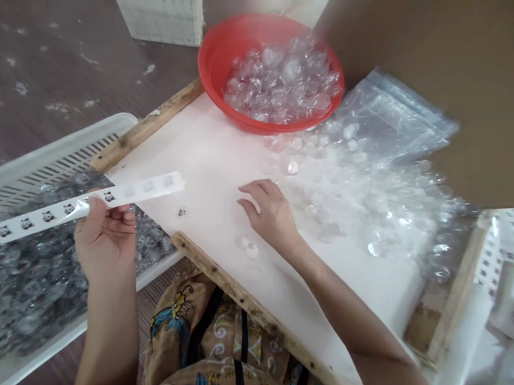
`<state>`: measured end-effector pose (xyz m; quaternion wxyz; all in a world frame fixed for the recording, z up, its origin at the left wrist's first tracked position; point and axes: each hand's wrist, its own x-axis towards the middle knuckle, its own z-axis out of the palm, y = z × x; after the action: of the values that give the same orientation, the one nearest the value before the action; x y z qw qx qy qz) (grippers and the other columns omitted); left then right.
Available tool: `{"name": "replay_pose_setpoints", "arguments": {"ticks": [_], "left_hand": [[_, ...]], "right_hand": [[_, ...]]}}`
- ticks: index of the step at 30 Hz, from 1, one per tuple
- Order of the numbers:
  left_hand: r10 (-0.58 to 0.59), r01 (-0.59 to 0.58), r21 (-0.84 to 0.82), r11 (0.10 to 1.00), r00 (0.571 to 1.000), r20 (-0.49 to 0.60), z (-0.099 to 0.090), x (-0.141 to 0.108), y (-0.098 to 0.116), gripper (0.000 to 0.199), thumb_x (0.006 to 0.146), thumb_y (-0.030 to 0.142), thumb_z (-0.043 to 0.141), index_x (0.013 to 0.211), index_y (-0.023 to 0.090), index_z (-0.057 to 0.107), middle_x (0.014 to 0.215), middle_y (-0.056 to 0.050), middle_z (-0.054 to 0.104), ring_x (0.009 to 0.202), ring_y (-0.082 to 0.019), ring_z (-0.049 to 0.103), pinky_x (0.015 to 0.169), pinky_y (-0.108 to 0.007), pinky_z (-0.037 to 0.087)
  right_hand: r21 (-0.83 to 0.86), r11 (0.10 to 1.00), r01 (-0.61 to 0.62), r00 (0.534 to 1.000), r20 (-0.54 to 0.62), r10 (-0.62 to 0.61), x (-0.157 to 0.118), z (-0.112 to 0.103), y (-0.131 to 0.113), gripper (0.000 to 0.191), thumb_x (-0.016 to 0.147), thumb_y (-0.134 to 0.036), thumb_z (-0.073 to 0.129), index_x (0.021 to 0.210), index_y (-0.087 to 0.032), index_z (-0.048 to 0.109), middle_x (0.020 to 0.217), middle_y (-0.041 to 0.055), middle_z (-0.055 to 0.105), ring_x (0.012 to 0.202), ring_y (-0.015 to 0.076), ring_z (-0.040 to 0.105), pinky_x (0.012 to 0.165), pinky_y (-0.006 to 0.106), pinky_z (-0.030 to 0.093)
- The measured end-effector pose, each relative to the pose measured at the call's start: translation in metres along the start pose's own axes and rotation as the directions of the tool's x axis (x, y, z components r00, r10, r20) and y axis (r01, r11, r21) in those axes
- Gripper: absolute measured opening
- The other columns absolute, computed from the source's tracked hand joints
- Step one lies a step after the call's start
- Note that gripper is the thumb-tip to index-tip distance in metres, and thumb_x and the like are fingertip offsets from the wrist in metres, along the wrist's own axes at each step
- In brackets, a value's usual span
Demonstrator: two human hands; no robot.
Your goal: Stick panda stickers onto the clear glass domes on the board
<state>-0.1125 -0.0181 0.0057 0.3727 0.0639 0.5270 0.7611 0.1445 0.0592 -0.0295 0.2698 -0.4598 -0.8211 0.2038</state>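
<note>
My left hand [106, 230] pinches a white strip of stickers [58, 211] between thumb and fingers, above the edge of the white basket. Dark animal-face prints run along its left part; its right part shows only faint marks. A single small printed piece [182, 212] lies on the white tabletop [224, 156] past the strip's right end. My right hand [271, 213] hovers over the tabletop, thumb and fingers apart with nothing between them. Just below it lie a few small clear round pieces [251, 250]. Many more clear pieces [360, 203] are spread to its right, partly blurred.
A red basin [214, 69] of clear round pieces stands at the back. Clear plastic bags [390, 116] lie beside it. The white basket [123, 122] at left holds many printed clear pieces. Wooden strips [242, 301] edge the table. Printed sticker sheets [513, 234] are at right.
</note>
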Motion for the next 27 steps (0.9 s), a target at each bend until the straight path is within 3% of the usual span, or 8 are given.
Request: {"name": "replay_pose_setpoints", "arguments": {"ticks": [3, 7, 9, 12, 18, 22, 27], "left_hand": [[-0.021, 0.019, 0.034, 0.999, 0.999, 0.036, -0.001, -0.001, 0.0, 0.013, 0.088, 0.026, 0.066, 0.075, 0.025, 0.069, 0.067, 0.009, 0.068, 0.059, -0.004, 0.06, 0.055, -0.013, 0.049], [0.005, -0.005, 0.02, 1.0, 1.0, -0.004, -0.002, -0.004, -0.005, 0.006, 0.079, 0.025, 0.074, 0.083, 0.023, 0.07, 0.066, 0.006, 0.067, 0.056, -0.007, 0.059, 0.049, -0.015, 0.049], [0.007, -0.007, 0.026, 1.0, 1.0, -0.012, -0.002, -0.006, -0.009, 0.009, 0.078, 0.024, 0.075, 0.085, 0.021, 0.071, 0.065, 0.004, 0.067, 0.055, -0.008, 0.059, 0.048, -0.016, 0.049], [-0.02, 0.019, 0.026, 0.999, 0.999, 0.034, 0.003, -0.012, -0.019, 0.012, 0.076, 0.025, 0.076, 0.086, 0.021, 0.071, 0.064, 0.004, 0.066, 0.054, -0.008, 0.06, 0.049, -0.016, 0.049], [-0.111, 0.108, 0.023, 0.994, 0.962, 0.248, 0.033, -0.032, -0.047, 0.024, 0.068, 0.032, 0.084, 0.085, 0.02, 0.072, 0.068, 0.002, 0.067, 0.056, -0.01, 0.063, 0.051, -0.019, 0.05], [-0.12, 0.117, 0.028, 0.993, 0.954, 0.274, 0.048, -0.034, -0.06, 0.028, 0.064, 0.033, 0.086, 0.083, 0.019, 0.072, 0.071, 0.002, 0.067, 0.055, -0.01, 0.064, 0.048, -0.019, 0.049], [-0.115, 0.102, 0.062, 0.993, 0.956, 0.271, 0.054, -0.031, -0.069, 0.032, 0.059, 0.035, 0.088, 0.081, 0.019, 0.072, 0.069, 0.003, 0.066, 0.053, -0.01, 0.063, 0.048, -0.019, 0.049]], "right_hand": [[0.007, 0.998, 0.068, 0.993, 0.096, -0.069, 0.043, 0.033, -0.009, 0.038, 0.091, -0.013, 0.054, 0.127, -0.023, 0.057, 0.131, 0.0132, 0.054, 0.119, 0.0286, 0.049, 0.097, 0.049, 0.046], [-0.048, 0.983, 0.179, 0.958, 0.235, -0.163, 0.062, 0.061, -0.009, 0.032, 0.092, -0.005, 0.045, 0.113, -0.019, 0.065, 0.125, 0.0125, 0.059, 0.115, 0.0261, 0.05, 0.096, 0.045, 0.046], [-0.029, 0.97, 0.242, 0.939, 0.26, -0.226, 0.049, 0.058, -0.006, 0.028, 0.094, -0.008, 0.045, 0.107, -0.018, 0.067, 0.12, 0.0116, 0.062, 0.112, 0.0249, 0.052, 0.095, 0.042, 0.047], [0.059, 0.963, 0.263, 0.933, 0.24, -0.269, 0.018, 0.032, 0.0, 0.025, 0.095, -0.014, 0.048, 0.114, -0.02, 0.065, 0.125, 0.0096, 0.062, 0.114, 0.0235, 0.055, 0.096, 0.043, 0.048], [0.048, 0.996, 0.071, 0.997, 0.038, -0.073, -0.054, -0.03, 0.007, 0.024, 0.094, -0.025, 0.056, 0.116, -0.026, 0.065, 0.113, 0.0104, 0.066, 0.108, 0.0249, 0.061, 0.091, 0.046, 0.052], [0.004, 0.997, 0.076, 0.995, 0.059, -0.076, -0.098, -0.028, -0.002, 0.024, 0.091, -0.026, 0.061, 0.114, -0.024, 0.065, 0.112, 0.0111, 0.066, 0.102, 0.0248, 0.061, 0.084, 0.043, 0.055], [-0.052, 0.99, 0.131, 0.991, 0.039, -0.129, -0.115, -0.019, -0.002, 0.018, 0.093, -0.015, 0.055, 0.106, -0.021, 0.066, 0.109, 0.0102, 0.067, 0.097, 0.0225, 0.061, 0.082, 0.04, 0.054]]}}
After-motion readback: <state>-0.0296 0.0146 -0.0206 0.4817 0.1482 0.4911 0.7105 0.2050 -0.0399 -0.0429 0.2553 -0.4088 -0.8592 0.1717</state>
